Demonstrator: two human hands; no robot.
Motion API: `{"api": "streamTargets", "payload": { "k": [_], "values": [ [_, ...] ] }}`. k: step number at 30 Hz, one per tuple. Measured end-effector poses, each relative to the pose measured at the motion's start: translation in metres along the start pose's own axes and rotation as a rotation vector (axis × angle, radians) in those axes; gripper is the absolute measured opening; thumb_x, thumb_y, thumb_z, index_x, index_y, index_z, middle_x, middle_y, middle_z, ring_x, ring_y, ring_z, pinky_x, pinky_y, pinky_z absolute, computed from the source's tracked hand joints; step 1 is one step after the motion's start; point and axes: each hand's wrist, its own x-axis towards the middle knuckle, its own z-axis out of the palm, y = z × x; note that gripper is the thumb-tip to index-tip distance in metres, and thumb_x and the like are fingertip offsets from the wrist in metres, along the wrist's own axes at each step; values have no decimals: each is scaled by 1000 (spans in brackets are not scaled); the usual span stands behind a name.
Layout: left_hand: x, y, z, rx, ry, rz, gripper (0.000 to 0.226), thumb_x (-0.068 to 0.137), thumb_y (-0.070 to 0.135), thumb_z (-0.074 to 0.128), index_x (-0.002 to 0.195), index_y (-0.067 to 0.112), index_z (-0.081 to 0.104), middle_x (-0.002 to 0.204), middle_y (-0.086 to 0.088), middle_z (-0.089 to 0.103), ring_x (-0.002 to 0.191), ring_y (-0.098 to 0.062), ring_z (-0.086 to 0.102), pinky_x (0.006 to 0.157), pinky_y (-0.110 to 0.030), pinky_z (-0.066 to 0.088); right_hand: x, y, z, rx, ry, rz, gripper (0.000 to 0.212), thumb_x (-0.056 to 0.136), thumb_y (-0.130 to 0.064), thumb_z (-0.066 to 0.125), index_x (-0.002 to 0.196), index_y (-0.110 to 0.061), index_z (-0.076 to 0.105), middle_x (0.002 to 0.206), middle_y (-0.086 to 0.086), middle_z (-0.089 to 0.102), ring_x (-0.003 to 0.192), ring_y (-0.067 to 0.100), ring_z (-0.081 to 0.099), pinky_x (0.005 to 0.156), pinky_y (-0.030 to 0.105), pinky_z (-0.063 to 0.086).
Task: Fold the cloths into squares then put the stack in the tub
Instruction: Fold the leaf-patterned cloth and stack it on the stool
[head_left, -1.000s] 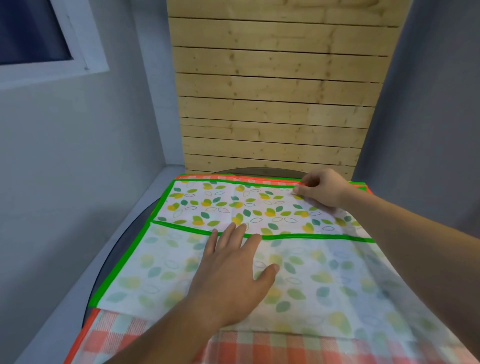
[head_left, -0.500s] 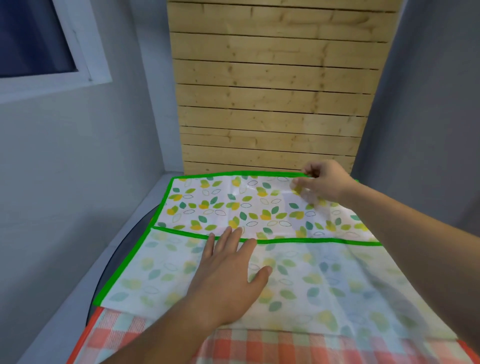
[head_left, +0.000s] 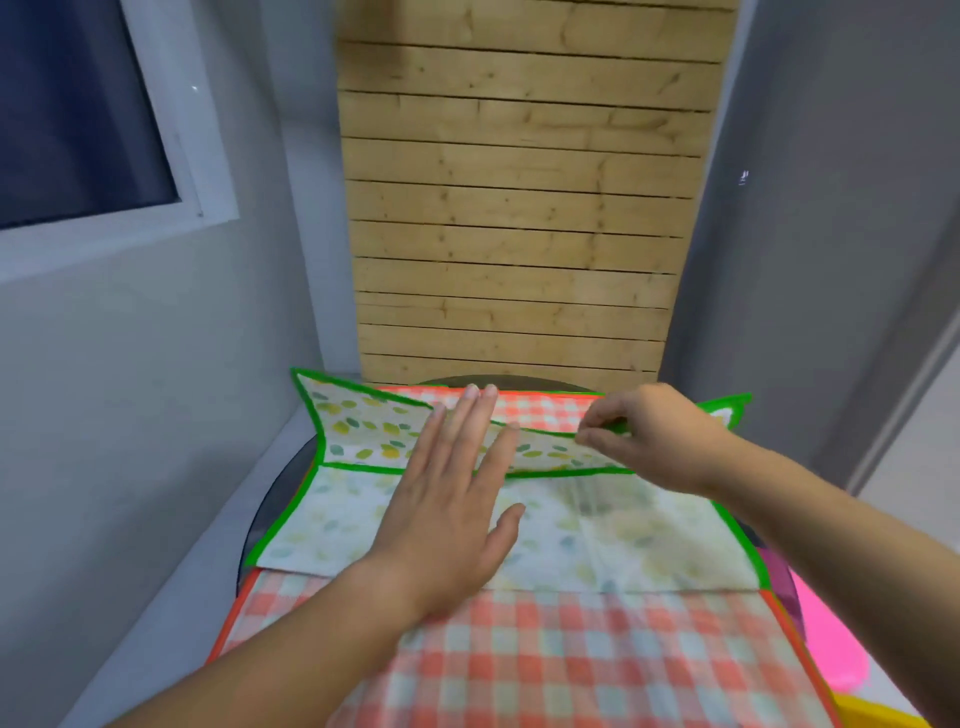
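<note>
**Item 1. Leaf-print cloth, green hem** (head_left: 623, 535). Lies across the far half of the table, on top of item 2. The near part is flat with the pale reverse side up. The far strip is turned toward the person along a straight crease, print side up. The strip is lifted near its middle, so its two end corners stand up at the table's far left and far right. Judged: first fold in hand, not yet laid flat, no square made.

**Item 2. Orange-checked cloth** (head_left: 597, 670). Spread unfolded beneath item 1, from far edge to near edge. Judged: waiting its turn.

**Item 3. Left hand** (head_left: 447, 514). Released, fingers straight and spread, palm down over the crease, fingertips reaching across the strip. Contact cannot be told. Judged: placed to pin the lower layer.

**Item 4. Right hand** (head_left: 660, 441). Grasps the strip's green hem between thumb and fingertips, right of middle. Judged: guiding that edge toward its line.

**Item 5. Round dark table** (head_left: 275, 506). Carries both cloths. Its rim shows at the left edge.

**Item 6. Pink object** (head_left: 826, 639). At the table's right edge, partly cut off. Whether it is the tub cannot be told. No stack exists.
</note>
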Motion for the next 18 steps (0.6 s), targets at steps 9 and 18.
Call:
{"api": "streamTargets", "payload": {
  "k": [9,18],
  "values": [
    [-29,9,-9,-25,-495,-63,78,98,69,26,162,31,4,170,-1,-8,155,-16,-18,125,-42,-11,-79,-3,69,196,-6,142,8,82,-30,75,74,-32,72,90,-15,64,91,7,58,88,34,48],
    [-40,-8,10,-155,-807,-149,69,99,70,26,158,47,0,167,11,-15,153,-14,-22,124,-47,-15,-106,15,105,204,32,133,15,80,-44,75,93,-39,71,101,-24,57,100,5,52,92,36,45]
  ]
}}
